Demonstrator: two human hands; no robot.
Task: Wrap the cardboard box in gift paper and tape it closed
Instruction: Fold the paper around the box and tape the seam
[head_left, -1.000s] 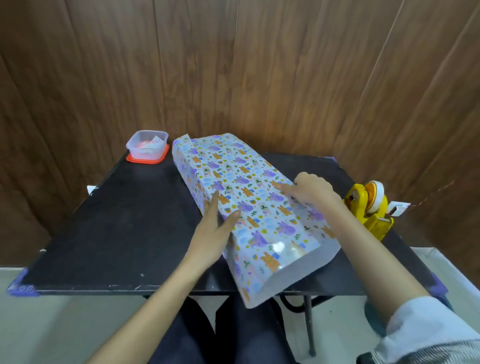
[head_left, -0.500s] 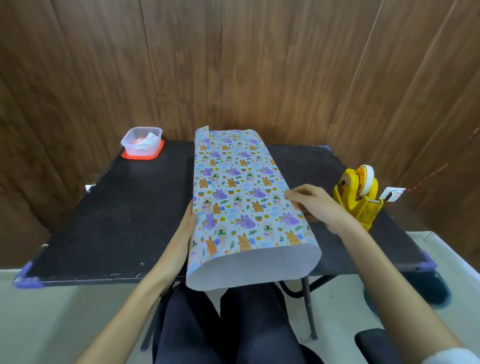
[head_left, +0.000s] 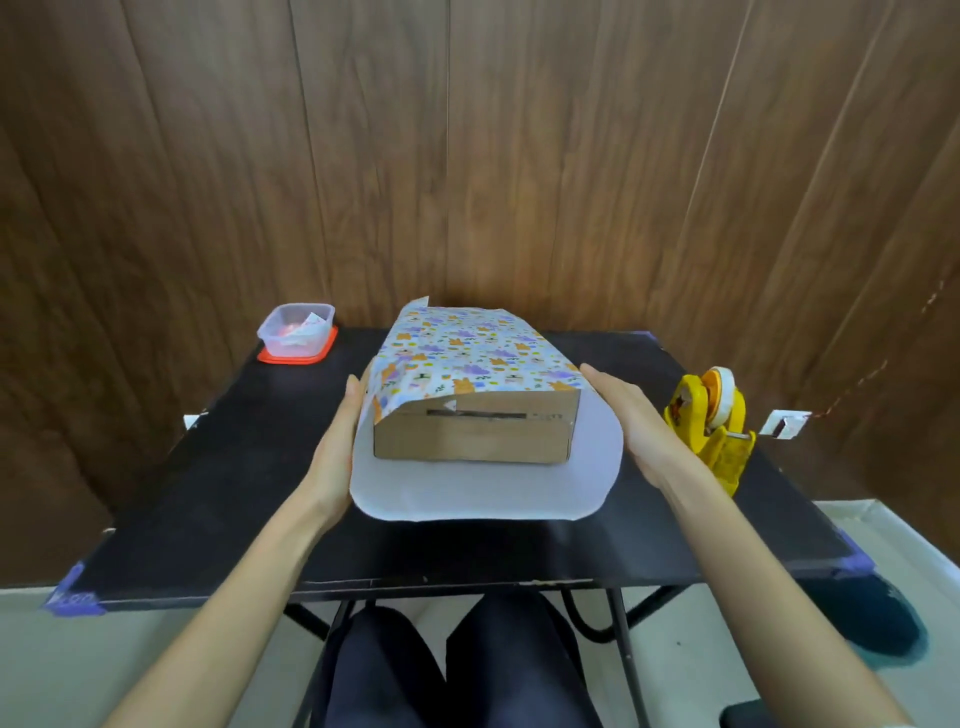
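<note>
A brown cardboard box (head_left: 470, 434) lies in the middle of the black table (head_left: 208, 493), its near end facing me and bare. Patterned gift paper (head_left: 467, 353) covers its top and sides, and the paper's white inside (head_left: 467, 493) spreads out on the table in front of the box. My left hand (head_left: 337, 441) lies flat against the paper on the left side with straight fingers. My right hand (head_left: 628, 421) lies flat against the paper on the right side, fingers straight too.
A yellow tape dispenser (head_left: 714, 426) stands just right of my right hand. A clear plastic tub (head_left: 296, 330) on an orange lid sits at the table's back left. A wooden wall rises right behind the table. My knees are under the near edge.
The wrapped box has been turned end-on to me and pushed onto the table, so the open end shows. Both hands have moved from the top to the two sides.
</note>
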